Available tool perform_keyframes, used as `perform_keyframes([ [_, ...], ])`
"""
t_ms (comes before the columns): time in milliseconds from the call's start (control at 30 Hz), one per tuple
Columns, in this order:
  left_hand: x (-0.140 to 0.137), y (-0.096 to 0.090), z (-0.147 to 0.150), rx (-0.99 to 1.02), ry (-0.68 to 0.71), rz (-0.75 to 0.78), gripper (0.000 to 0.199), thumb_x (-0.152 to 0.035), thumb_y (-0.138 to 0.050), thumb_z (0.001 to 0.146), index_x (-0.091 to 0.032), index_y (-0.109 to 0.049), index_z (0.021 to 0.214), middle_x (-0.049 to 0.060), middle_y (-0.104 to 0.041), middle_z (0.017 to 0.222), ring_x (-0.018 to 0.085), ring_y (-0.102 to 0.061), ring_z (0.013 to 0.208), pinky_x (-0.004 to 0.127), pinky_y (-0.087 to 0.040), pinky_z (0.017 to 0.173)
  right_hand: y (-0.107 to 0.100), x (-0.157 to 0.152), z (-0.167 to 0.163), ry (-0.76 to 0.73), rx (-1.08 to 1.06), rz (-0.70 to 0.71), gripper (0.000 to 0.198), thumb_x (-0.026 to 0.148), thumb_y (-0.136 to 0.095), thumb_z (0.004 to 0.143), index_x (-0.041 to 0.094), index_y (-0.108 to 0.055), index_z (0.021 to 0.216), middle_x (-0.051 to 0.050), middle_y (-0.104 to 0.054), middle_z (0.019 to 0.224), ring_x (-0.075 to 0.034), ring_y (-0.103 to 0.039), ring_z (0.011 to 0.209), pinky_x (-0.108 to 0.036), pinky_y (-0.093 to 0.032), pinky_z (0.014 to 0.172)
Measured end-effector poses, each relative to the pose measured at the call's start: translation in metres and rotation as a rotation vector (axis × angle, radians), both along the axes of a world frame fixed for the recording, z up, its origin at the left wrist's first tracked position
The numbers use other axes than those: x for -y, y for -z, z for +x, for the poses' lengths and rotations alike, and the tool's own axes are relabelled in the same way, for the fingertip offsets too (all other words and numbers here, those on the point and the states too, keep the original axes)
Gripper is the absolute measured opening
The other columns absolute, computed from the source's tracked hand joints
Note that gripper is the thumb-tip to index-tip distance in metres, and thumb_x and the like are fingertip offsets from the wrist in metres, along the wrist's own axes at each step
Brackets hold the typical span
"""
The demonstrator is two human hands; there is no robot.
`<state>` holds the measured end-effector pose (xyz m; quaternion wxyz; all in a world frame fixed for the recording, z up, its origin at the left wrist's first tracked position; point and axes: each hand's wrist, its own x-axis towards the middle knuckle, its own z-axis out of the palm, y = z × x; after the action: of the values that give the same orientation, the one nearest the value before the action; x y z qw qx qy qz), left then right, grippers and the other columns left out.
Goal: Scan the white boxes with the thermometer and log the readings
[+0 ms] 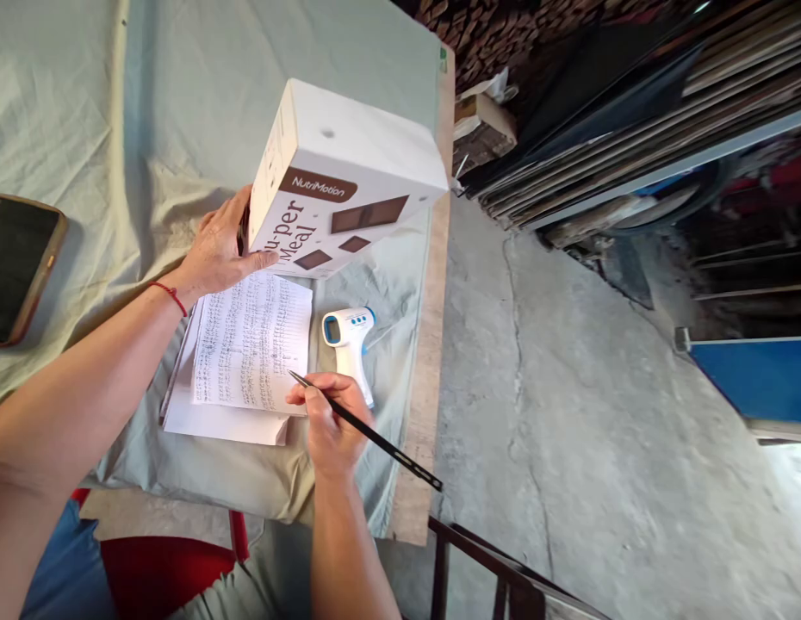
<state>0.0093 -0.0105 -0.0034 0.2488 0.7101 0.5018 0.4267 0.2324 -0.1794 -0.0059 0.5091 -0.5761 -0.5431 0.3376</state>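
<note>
My left hand [220, 241] grips the lower left corner of a white cardboard box [368, 164] printed "NutriMotion". The thumb presses on its printed face and the other fingers are partly hidden at its side. Tilted, the box stands over the top end of an open notebook [251, 344] filled with handwriting. My right hand [332, 430] pinches a long, slim black pen [391, 449] with slots near its back end. Its tip points at the lower right part of the written page. Just above that hand lies a white and blue infrared thermometer [349, 331], its handle partly covered.
A phone [19, 267] lies on the cloth-covered table [200, 77] at far left. The table's bare wooden edge [417, 405] runs down the right side, beside the concrete floor [568, 413]. Below are a red chair [161, 573] and a dark metal frame [497, 568].
</note>
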Motion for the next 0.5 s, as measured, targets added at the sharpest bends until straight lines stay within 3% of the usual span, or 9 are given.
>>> perform_keyframes([
  [100,0.000,0.000,0.000,-0.012,-0.003,0.014,0.071,-0.050,-0.078,0.078,-0.034,-0.047,0.139,0.008,-0.063,0.134,0.039,-0.057,0.129,0.064,-0.038,0.113,0.003,0.004,-0.002,-0.005,0.099,-0.040,0.010,0.028,-0.061,0.083,0.021,-0.068,0.082,0.002,-0.072,0.065,-0.014,-0.064,0.050,-0.026,-0.052,0.052],
  [233,-0.004,0.005,-0.001,0.005,0.013,0.034,0.073,-0.054,-0.078,0.077,-0.035,-0.046,0.140,0.007,-0.063,0.134,0.040,-0.056,0.130,0.066,-0.038,0.113,0.006,0.002,-0.003,-0.001,0.233,0.036,0.008,0.024,-0.062,0.078,0.021,-0.069,0.075,0.005,-0.065,0.055,-0.012,-0.058,0.045,-0.024,-0.047,0.048],
  [500,-0.006,0.010,-0.002,0.036,0.007,0.032,0.075,-0.053,-0.079,0.075,-0.034,-0.047,0.140,0.008,-0.062,0.134,0.041,-0.055,0.131,0.066,-0.037,0.114,0.009,0.001,-0.005,-0.049,0.309,0.077,0.011,0.025,-0.059,0.083,0.021,-0.068,0.078,0.004,-0.068,0.061,-0.011,-0.060,0.049,-0.023,-0.051,0.051],
])
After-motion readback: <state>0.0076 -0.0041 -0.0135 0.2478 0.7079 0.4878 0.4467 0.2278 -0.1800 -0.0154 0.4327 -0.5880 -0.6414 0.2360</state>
